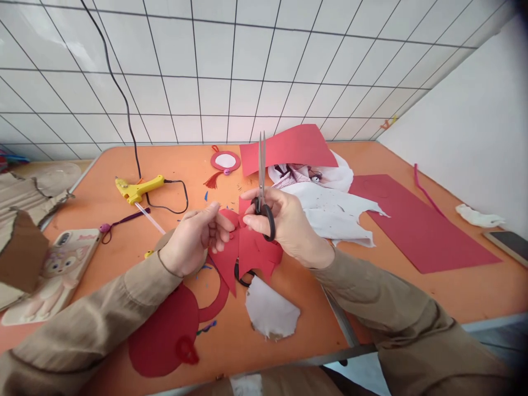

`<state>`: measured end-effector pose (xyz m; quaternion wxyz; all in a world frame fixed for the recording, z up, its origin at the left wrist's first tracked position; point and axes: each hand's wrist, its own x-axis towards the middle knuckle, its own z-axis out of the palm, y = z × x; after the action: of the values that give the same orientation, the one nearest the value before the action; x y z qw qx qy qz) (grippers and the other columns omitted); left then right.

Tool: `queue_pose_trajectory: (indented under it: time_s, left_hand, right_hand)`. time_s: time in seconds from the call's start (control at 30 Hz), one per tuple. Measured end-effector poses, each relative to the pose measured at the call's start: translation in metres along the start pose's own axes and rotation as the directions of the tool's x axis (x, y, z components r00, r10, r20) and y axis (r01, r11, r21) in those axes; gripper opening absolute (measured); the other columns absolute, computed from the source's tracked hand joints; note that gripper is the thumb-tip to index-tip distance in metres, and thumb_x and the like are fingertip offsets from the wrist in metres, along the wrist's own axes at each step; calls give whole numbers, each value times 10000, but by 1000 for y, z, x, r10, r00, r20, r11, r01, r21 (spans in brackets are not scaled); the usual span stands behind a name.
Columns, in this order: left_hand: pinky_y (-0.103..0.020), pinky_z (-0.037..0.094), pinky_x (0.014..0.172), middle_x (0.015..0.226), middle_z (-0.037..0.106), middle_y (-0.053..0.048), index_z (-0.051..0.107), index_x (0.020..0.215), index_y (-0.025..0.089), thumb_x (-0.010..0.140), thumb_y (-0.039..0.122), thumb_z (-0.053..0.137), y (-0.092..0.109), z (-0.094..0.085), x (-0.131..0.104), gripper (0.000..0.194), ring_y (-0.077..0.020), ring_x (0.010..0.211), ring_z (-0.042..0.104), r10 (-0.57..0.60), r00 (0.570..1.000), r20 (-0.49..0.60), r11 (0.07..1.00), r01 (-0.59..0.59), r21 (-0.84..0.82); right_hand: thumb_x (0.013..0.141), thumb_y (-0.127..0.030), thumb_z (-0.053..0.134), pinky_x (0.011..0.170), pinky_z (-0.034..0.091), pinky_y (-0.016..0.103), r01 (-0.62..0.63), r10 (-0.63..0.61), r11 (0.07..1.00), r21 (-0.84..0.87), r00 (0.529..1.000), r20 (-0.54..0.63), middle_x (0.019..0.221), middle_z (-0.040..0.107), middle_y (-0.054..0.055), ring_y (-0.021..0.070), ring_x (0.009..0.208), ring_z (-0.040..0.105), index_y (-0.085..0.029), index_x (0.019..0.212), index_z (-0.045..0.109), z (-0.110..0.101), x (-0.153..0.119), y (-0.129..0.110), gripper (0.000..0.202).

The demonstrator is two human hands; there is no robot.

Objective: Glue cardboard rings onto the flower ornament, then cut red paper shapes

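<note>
My right hand [295, 225] is closed round the black handles of a pair of scissors [262, 165], whose blades point up and look closed together. To its left, my left hand [196, 239] has its fingers curled in, with the thumb over them; whatever they may hold is hidden. Cut pieces of red paper [253, 247] lie on the table just below and between my hands. Beneath these shows a black loop [242, 275], only partly visible. Nearer me are a round red paper piece [165, 330] and a white cloth scrap [272, 308].
On the orange table [313, 330] lie a yellow glue gun [142, 190] with its cord, a round red tasselled ornament [225, 160], red sheets [412, 225] and white cloth [330, 212]. A phone case [68, 269] and cardboard [20, 253] sit left. A tiled wall [214, 71] stands behind.
</note>
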<state>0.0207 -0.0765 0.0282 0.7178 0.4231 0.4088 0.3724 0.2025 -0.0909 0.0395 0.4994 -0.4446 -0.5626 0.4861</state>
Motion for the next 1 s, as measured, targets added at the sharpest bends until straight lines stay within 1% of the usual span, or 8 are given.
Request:
queue_pose_trajectory:
  time_s: [0.07,0.17,0.33,0.5,0.6,0.73,0.9,1.0]
  left_hand:
    - [-205,399,406,583,635,-44,709,651,124,756,495,710,-1,0,0,386,-94,436,540,-32,999,40,999,33,-8]
    - [-190,426,433,666,676,-33,718,697,134,680,372,812,-3,5,-4,257,-81,470,563,-25,998,61,999,23,26]
    - [-192,414,427,588,669,-28,698,627,129,682,342,804,-4,12,-10,244,-70,416,533,32,999,10,998,-32,53]
    - [-198,392,429,539,620,1,649,571,148,713,296,755,-4,8,-7,231,-65,406,497,99,995,-10,991,-98,87]
    - [-207,375,431,530,600,6,634,550,152,723,298,737,-3,7,-5,249,-63,401,477,150,989,-6,972,-146,185]
    - [-214,373,438,513,577,8,623,535,153,727,295,725,-1,7,-4,260,-68,406,476,181,983,23,945,-181,274]
    - [-236,425,446,655,676,-47,702,675,151,797,373,646,-1,4,-5,260,-117,467,574,118,991,68,984,-126,129]
    - [-234,418,430,666,679,-54,714,704,148,825,400,604,-3,3,-5,301,-127,480,581,96,993,63,995,-98,25]
  right_hand:
    - [652,-208,767,596,508,259,-2,2,1000,19,1000,-13,684,629,-39,104,613,584,-194,944,648,1,0,2,316]
    - [653,-188,762,613,519,266,21,-19,999,46,999,-39,686,641,-42,109,615,605,-197,975,640,4,-2,6,344]
    - [666,-159,731,582,509,253,5,-3,997,76,1000,-24,661,643,-45,103,587,603,-194,957,638,7,-3,7,308]
    - [662,-238,738,567,511,266,-13,29,993,116,991,-131,648,603,-64,98,531,604,-194,939,637,2,3,5,298]
    - [643,-260,773,580,514,275,-34,42,993,111,997,-67,653,613,-55,105,544,605,-190,942,632,1,5,3,338]
    - [636,-215,778,571,491,259,-57,55,997,50,998,43,641,590,-57,98,567,568,-185,925,637,2,2,4,323]
    - [653,-206,749,550,458,246,-32,34,998,58,999,-18,645,599,-54,91,558,546,-185,937,633,3,1,7,307]
    - [663,-205,733,555,460,250,-37,39,998,56,999,-33,659,608,-50,97,566,567,-188,938,636,3,0,8,292]
